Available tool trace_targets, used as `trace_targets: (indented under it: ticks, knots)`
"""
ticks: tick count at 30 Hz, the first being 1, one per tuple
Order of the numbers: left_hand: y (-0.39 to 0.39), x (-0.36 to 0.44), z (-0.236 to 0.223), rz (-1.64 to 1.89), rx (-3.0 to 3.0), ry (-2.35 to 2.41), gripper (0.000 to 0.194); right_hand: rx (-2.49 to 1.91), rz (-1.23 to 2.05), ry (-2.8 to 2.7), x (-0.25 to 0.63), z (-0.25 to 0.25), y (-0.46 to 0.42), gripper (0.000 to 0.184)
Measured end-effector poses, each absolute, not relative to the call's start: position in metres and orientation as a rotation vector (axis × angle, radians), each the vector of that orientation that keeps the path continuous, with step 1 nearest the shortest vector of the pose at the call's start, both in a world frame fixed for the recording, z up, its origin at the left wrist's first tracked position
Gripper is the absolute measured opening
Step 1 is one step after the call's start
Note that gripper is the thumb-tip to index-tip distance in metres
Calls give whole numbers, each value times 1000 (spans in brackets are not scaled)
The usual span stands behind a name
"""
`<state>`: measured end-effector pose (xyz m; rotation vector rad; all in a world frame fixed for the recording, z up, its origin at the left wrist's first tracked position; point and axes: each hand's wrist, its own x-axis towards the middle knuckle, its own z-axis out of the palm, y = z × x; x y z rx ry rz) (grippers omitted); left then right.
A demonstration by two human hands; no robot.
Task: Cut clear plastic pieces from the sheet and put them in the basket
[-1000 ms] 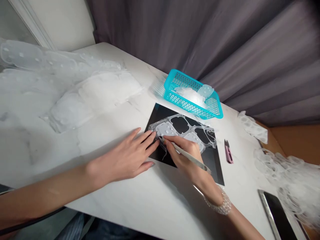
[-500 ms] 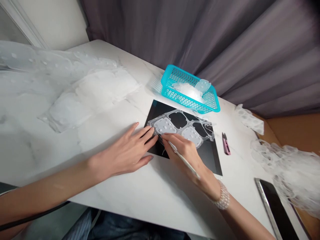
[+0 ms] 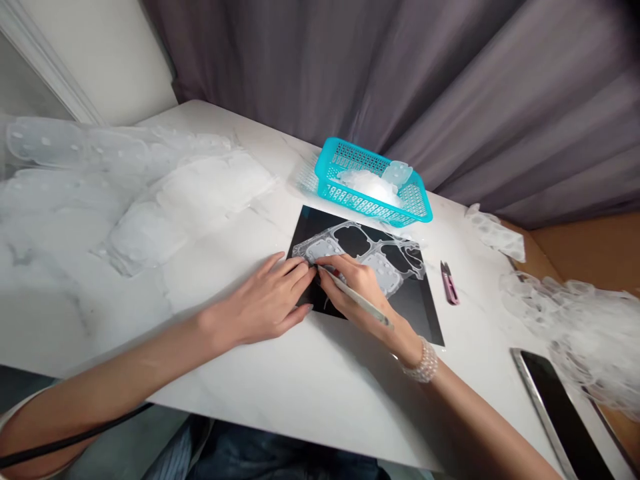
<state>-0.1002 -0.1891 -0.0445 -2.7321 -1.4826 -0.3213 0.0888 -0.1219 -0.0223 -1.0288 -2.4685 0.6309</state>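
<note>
A translucent silicone sheet [image 3: 373, 250] with cut-out openings lies on a black mat [image 3: 415, 310] on the white marble table [image 3: 280, 393]. My left hand [image 3: 265, 303] lies flat with fingers stretched out, its fingertips pressing the sheet's left end. My right hand [image 3: 357, 287] is closed in a pen grip on a thin white tool [image 3: 360, 303], whose tip meets the sheet's left edge right beside my left fingertips. A pearl bracelet [image 3: 421, 363] is on my right wrist.
A turquoise basket [image 3: 350, 193] with white pieces stands behind the mat. Stacks of translucent sheets [image 3: 135, 193] cover the table's left. Small pink snips [image 3: 449, 283] lie right of the mat. A phone [image 3: 560, 413] and frilly white scraps [image 3: 585, 333] are at the right edge.
My hands have drawn closer together at the sheet's left end. The view has shifted slightly; the sheet and mat stay in place.
</note>
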Motion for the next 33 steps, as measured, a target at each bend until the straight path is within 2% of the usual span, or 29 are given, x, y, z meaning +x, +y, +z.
trace_targets:
  ticks: [7, 15, 19, 23, 26, 27, 29, 31, 33]
  knots:
    - [-189, -100, -42, -304, -2721, -1566, 44, -888, 493, -2564, 87, -27, -122, 25]
    - [-192, -100, -52, -244, -2670, -1545, 48, -779, -59, -2895, 73, -30, -131, 36]
    - [-192, -102, -54, -221, -2657, -1519, 49, -782, 72, -2863, 72, -25, -130, 37]
    - [-191, -101, -51, -141, -2633, -1509, 56, -870, 620, -2453, 92, -19, -114, 37]
    - [-192, -99, -46, -96, -2628, -1521, 56, -1112, 875, -1865, 137, -17, -94, 25]
    - [-192, -99, -45, -90, -2630, -1529, 56, -1157, 887, -1659, 159, -16, -87, 19]
    - [-193, -98, -43, -90, -2634, -1541, 55, -1195, 815, -1466, 209, -13, -74, 19]
    - [-193, -98, -41, -91, -2636, -1550, 54, -1221, 697, -1292, 262, -8, -67, 21]
    - [-192, -99, -38, -99, -2640, -1565, 53, -1226, 547, -1127, 307, -1, -65, 14]
